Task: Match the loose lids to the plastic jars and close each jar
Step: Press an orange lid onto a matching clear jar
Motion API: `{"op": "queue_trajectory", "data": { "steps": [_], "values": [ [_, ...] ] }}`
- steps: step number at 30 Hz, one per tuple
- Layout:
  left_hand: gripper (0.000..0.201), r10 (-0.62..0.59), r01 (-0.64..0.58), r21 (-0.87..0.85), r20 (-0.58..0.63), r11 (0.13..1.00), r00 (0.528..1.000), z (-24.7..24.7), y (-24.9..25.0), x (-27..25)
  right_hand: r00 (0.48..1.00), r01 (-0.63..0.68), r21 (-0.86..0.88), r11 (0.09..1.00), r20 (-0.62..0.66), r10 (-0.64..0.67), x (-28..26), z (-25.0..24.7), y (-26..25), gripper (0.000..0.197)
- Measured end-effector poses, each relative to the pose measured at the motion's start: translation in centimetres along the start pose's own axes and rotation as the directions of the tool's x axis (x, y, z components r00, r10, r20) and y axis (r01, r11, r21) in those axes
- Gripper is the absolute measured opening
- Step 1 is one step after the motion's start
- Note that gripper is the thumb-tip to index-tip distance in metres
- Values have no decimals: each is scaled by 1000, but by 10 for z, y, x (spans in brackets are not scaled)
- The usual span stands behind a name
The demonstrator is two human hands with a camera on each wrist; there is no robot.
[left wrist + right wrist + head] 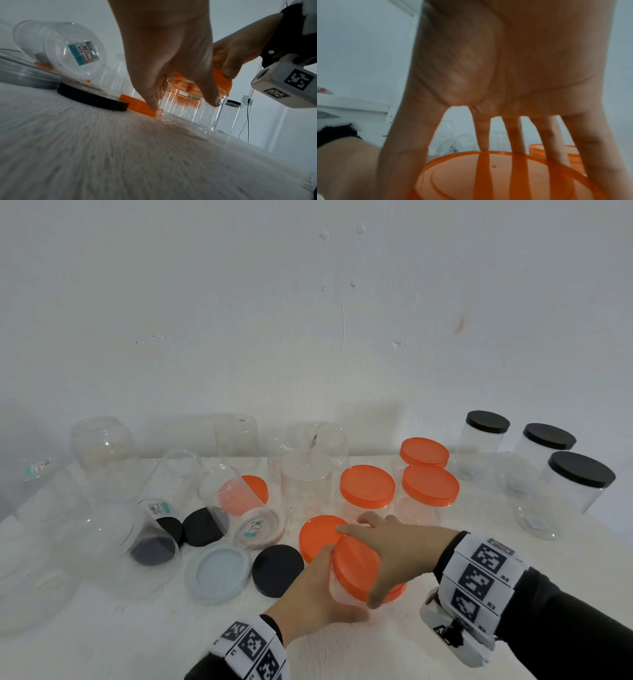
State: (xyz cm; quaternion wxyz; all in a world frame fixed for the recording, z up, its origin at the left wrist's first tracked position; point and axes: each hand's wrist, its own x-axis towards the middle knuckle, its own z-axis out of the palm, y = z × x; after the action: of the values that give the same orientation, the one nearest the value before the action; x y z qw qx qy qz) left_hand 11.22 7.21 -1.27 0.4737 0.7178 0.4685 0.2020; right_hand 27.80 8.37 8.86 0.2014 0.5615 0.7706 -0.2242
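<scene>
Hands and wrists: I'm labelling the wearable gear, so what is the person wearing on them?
Both hands, left and right, are bare. Black sleeves cover the arms. Each wrist carries a white band of black square markers; a white marker-tagged camera box hangs under the right.

Clear jar [339, 590] mostly hidden (both hands) — far jars [102, 446] blurred.

White bench [411, 645] against the wall, pretty cluttered. Loose on it: two black lids [277, 570] [202, 526], a clear lid [218, 572], an orange lid [318, 534]. Orange-lidded jars [367, 491] stand mid-bench, black-lidded jars [579, 479] far right, open clear jars [161, 529] tipped over on the left.
</scene>
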Motion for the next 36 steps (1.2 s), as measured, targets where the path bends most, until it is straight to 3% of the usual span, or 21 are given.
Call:
{"op": "queue_trajectory", "data": {
  "steps": [3, 7, 10, 13, 17, 22, 25, 29, 32, 36],
  "values": [
    [109, -2, 2, -24, 3, 1000, 1000, 0, -1, -1, 999, 5, -35, 999, -41, -7, 5, 0, -2, 108],
    [108, 9, -8, -67, 8, 998, 1000, 0, -5, -1, 988, -92, -17, 996, -127, 89, 9, 7, -5, 109],
    [108, 4, -4, -61, 3, 998, 1000, 1, -6, 0, 993, -98, 2, 995, -71, 98, 7, 6, -5, 114],
    [109, -3, 4, -39, 2, 999, 1000, 1, -7, 3, 1000, -10, -27, 1000, 15, 10, 2, -2, -7, 113],
    [105, 6, -6, -52, 11, 999, 1000, 1, -10, 3, 999, 36, -45, 998, -25, -37, 5, -3, -7, 101],
    [105, 13, -12, -89, 9, 996, 1000, 2, -14, 3, 990, -83, -33, 996, -120, 79, 10, 7, -7, 105],
    [105, 15, -15, -98, 4, 995, 1000, 2, -15, 4, 994, -90, -1, 996, -66, 90, 8, 4, -6, 111],
    [106, 10, -9, -68, 3, 998, 1000, 3, -15, 5, 1000, 11, -8, 1000, 21, -11, 1, -6, -5, 109],
    [108, 17, -16, -78, 7, 997, 1000, 3, -14, 4, 999, 32, -12, 999, -11, -32, 3, -5, -5, 101],
    [104, 24, -23, -112, 5, 993, 1000, 2, -15, 3, 993, -57, -26, 998, -105, 54, 7, 3, -7, 100]
  ]
}}
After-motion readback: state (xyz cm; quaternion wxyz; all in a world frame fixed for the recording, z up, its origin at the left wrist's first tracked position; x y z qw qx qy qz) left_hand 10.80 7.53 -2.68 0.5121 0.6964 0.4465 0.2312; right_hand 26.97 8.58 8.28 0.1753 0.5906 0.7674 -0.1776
